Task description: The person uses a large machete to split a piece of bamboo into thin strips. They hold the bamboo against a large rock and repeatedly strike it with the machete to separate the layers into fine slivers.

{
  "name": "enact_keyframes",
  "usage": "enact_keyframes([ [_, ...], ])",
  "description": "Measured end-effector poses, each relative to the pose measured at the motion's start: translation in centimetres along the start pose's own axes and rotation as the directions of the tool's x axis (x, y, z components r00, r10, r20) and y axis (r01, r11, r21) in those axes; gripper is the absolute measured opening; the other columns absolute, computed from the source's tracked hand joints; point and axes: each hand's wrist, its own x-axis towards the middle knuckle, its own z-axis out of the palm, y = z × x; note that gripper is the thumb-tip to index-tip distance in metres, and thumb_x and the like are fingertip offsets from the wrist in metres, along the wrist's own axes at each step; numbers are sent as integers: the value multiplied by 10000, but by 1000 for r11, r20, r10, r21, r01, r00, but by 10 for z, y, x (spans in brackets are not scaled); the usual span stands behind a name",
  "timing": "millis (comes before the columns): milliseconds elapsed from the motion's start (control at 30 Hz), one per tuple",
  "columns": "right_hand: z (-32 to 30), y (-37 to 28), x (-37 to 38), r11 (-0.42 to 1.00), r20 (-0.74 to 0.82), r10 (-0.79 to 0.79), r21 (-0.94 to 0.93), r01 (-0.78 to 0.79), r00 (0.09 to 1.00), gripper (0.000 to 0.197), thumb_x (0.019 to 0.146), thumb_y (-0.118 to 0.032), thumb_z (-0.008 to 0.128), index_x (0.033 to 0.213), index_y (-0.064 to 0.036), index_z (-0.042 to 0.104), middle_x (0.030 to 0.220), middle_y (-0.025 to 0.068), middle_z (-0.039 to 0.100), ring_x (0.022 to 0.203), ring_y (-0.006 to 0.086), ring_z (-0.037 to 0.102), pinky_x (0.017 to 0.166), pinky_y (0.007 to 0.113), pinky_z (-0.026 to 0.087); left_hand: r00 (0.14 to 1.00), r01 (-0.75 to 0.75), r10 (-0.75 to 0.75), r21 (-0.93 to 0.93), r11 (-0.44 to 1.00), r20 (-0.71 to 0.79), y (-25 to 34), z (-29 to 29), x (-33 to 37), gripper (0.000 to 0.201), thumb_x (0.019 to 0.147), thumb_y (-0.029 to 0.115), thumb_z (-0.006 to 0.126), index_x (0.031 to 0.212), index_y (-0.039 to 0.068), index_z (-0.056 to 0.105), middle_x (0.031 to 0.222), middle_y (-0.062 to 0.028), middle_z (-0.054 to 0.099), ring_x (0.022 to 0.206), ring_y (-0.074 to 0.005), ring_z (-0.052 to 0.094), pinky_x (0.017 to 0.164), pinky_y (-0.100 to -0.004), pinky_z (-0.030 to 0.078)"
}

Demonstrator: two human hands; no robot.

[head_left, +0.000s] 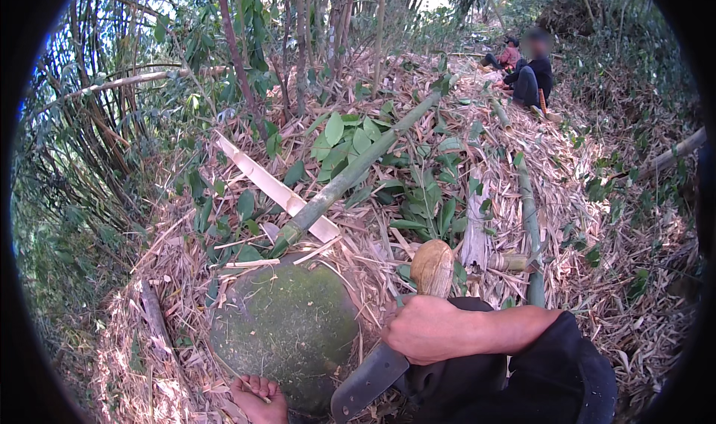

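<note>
My right hand (426, 330) is wrapped round a machete near the top of its blade. The machete's wooden handle (432, 266) sticks up above my fist, and its dark, broad blade (370, 383) slants down to the left. At the lower edge, my left hand (259, 399) is closed with its fingers curled, beside a rounded, mossy rock (287, 331). A thin pale strand seems to run up from these fingers, but what they hold is unclear. The blade's tip is close to the rock's lower right side.
A long green bamboo pole (358, 167) lies slanting beyond the rock, across a pale split bamboo piece (272, 185). Another bamboo pole (529, 230) lies to the right. Dry leaves cover the slope. Two people (529, 77) sit farther off, upper right. Bamboo stems (112, 118) crowd the left.
</note>
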Motion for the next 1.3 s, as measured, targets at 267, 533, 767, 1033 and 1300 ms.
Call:
enact_keyframes([
  [267, -4, -3, 3, 998, 58, 10, 59, -13, 998, 219, 688, -205, 647, 775, -5, 638, 701, 143, 652, 646, 287, 680, 576, 387, 543, 998, 11, -13, -33, 999, -64, 0, 4, -2, 169, 929, 194, 425, 772, 134, 441, 533, 41, 343, 416, -83, 294, 402, -252, 238],
  [533, 8, 5, 4, 999, -156, -42, 8, 44, 987, 131, 629, -154, 675, 623, -23, 671, 596, 125, 641, 579, 296, 680, 502, 398, 536, 1000, -15, 18, 124, 992, -23, -1, -1, 14, 217, 943, 339, 409, 902, 147, 501, 712, 11, 408, 505, -119, 297, 481, -279, 275],
  [767, -7, 8, -6, 995, -44, 92, 43, -90, 995, 214, 658, -246, 673, 749, -53, 653, 691, 106, 658, 699, 268, 677, 617, 400, 532, 998, 63, -63, -15, 998, 25, -9, -28, 32, 158, 903, 237, 458, 770, 153, 450, 541, 53, 337, 426, -94, 289, 432, -265, 237],
  [1033, -94, 32, 35, 640, -220, 527, 739, -213, 821, 562, 851, -607, 619, 733, -60, 571, 649, 59, 580, 606, 197, 545, 579, 342, 434, 1000, 25, -25, -8, 1000, -10, 10, -1, 8, 138, 890, 219, 437, 765, 161, 437, 538, 42, 338, 431, -108, 275, 434, -273, 234],
  [1300, -217, 67, 82, -346, -317, 429, 807, 478, 846, 668, 969, -676, 269, 837, -62, 496, 623, 29, 518, 505, 129, 500, 480, 308, 443, 1000, 22, -21, -68, 997, 15, 5, 7, 5, 146, 901, 159, 439, 758, 131, 439, 542, 41, 346, 423, -88, 284, 416, -263, 224],
])
